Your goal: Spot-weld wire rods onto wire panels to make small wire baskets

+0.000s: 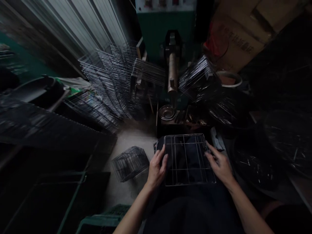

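Note:
A rectangular wire rack (185,169) of thin metal rods lies roughly level over my lap, on dark cloth. My left hand (157,167) grips its left edge between thumb and fingers. On the opposite edge, my right hand (219,162) pinches the rack near its upper right side. Beyond the rack stands a green machine (156,32) with a copper-coloured arm (172,70) pointing down toward a small round metal dish (167,112).
Stacked wire grids (109,74) lean at the back left. A wire bundle (131,162) sits on the floor by my left arm. Tubs with metal pieces (255,165) stand at right, cardboard boxes (239,39) behind. A green crate (102,221) is at lower left.

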The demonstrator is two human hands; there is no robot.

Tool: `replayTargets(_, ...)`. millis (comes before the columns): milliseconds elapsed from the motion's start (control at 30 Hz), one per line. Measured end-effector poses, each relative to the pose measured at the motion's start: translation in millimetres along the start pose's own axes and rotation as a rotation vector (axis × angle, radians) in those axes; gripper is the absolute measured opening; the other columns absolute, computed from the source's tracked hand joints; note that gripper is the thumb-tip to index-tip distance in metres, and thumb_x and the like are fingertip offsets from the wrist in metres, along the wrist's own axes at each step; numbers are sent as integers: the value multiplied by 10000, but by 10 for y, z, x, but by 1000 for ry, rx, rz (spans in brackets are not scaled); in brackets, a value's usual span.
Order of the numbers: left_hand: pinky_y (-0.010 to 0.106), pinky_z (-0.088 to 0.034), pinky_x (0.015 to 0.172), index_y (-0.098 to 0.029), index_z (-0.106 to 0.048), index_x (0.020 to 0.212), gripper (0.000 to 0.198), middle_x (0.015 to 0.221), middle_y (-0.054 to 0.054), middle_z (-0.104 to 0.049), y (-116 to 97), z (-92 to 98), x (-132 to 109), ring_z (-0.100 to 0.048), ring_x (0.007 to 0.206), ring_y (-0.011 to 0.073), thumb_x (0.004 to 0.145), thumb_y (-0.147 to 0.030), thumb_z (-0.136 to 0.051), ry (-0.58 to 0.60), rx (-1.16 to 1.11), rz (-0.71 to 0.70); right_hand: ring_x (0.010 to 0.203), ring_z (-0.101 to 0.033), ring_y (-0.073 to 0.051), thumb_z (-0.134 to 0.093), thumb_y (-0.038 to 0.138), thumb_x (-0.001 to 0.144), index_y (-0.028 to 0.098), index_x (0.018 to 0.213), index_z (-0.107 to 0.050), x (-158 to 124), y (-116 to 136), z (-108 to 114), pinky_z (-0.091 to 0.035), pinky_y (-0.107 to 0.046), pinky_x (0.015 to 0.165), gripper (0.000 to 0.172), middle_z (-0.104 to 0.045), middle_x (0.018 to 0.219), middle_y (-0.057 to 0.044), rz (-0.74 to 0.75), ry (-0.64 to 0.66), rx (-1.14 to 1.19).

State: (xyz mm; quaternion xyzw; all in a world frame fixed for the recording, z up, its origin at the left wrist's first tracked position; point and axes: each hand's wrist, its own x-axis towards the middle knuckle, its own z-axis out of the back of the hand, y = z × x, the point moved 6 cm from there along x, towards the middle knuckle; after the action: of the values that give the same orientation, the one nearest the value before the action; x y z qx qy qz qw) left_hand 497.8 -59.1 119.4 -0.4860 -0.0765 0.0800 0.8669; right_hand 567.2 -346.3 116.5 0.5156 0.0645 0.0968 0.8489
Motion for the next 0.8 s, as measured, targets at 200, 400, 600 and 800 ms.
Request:
replayTargets(200, 603, -314, 1158, -275, -19, 1587, 1345, 1578, 171, -152, 35, 55, -17, -213, 1470, 428, 573, -784, -742, 411, 42, -157, 971, -607, -205, -752, 437, 787, 310, 1604, -75, -269, 15, -32, -514, -334, 812, 1069, -600, 1228, -66, -91, 433, 321)
replayTargets(400, 696, -218, 1163, -271, 231, 1536, 1592, 1637, 215, 71, 17, -28, -5, -15, 1502, 489, 453, -724, -844, 499, 234, -229, 1014, -549, -201, -779, 340, 760, 334, 1601, -52, -337, -77, -50, -493, -326, 849, 1112, -545, 1205, -46, -137, 417, 271)
replayTargets(600, 677, -208, 1177, -302, 103, 1568, 1402, 1648, 180, -2, 60, 23, -6, -70, 1510, 461, 577, -696, -808, 478, 96, -157, 904, -565, -158, -855, 381, 695, 331, 1595, -141, -313, -101, 36, -503, -279, 778, 1150, -587, 1201, -40, -84, 473, 314)
replayTargets(800, 657, -295, 1154, -363, 92, 1562, 1339, 1637, 145, -141, 187, -70, -78, -158, 1500, 457, 604, -700, -781, 452, -58, 3, 1034, -639, -217, -581, 413, 944, 225, 1191, -706, 843, -471, 952, -514, -324, 884, 334, -696, 1164, -56, -126, 99, -369)
